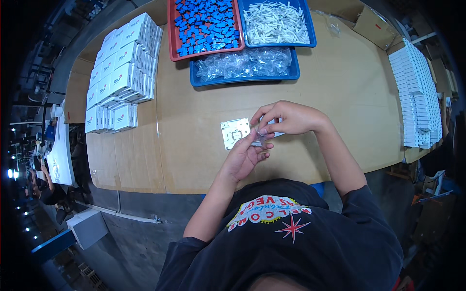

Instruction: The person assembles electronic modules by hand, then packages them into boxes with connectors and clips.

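Plastic film (260,138) pinched in near-closed fingertips, left hand (243,159) and right hand (290,118). White boxes (121,76) look done; printed card (234,132) seems pending.

The sheet (226,137) was white with dark outlines, one tray (172,39) red, its pieces (206,24) blue, the tabletop (194,116) tan, the shirt (301,257) black with a red star (292,229)

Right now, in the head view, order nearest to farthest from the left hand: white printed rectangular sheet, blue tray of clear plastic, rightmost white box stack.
1. White sheet: just beyond left hand.
2. Blue tray of clear plastic: farther ahead.
3. White box stack: far right.
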`<action>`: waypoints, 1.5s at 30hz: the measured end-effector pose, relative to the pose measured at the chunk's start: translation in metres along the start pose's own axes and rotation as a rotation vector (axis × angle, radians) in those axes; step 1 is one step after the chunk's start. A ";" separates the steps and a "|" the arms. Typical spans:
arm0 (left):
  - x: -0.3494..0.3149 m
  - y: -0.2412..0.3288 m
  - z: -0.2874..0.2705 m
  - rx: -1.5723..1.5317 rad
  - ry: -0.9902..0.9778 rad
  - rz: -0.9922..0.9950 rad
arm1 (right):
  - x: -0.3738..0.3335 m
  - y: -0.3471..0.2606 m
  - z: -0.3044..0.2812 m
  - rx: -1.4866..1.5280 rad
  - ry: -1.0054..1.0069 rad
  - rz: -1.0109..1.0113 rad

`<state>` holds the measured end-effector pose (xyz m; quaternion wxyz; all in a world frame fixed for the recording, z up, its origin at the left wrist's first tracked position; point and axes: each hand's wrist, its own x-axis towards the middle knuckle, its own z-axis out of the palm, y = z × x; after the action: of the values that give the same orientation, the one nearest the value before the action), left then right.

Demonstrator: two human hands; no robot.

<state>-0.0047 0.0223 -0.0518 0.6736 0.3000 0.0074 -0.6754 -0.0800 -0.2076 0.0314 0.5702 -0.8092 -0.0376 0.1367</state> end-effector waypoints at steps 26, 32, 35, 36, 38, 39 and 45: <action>0.002 0.001 -0.004 -0.116 -0.015 -0.014 | 0.021 0.047 -0.101 -0.008 0.563 0.082; -0.006 -0.008 0.006 0.101 0.019 0.027 | 0.036 0.085 -0.216 -0.481 1.167 0.148; -0.009 -0.009 0.007 0.249 0.046 0.034 | 0.043 0.086 -0.237 -0.603 1.260 0.290; -0.010 -0.007 0.008 0.240 0.046 0.024 | 0.047 0.086 -0.240 -0.725 1.227 0.292; -0.012 -0.005 0.006 0.215 0.045 0.023 | 0.052 0.088 -0.245 -0.866 1.147 0.266; -0.012 -0.004 0.005 0.187 0.045 0.016 | 0.053 0.089 -0.247 -0.869 1.150 0.261; -0.012 -0.005 -0.001 0.098 0.049 0.006 | 0.056 0.100 -0.258 -0.977 1.096 0.267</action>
<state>-0.0101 0.0341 -0.0492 0.6599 0.3491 -0.0100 -0.6652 0.0323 -0.4656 0.0092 0.0611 -0.9204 0.2942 -0.2503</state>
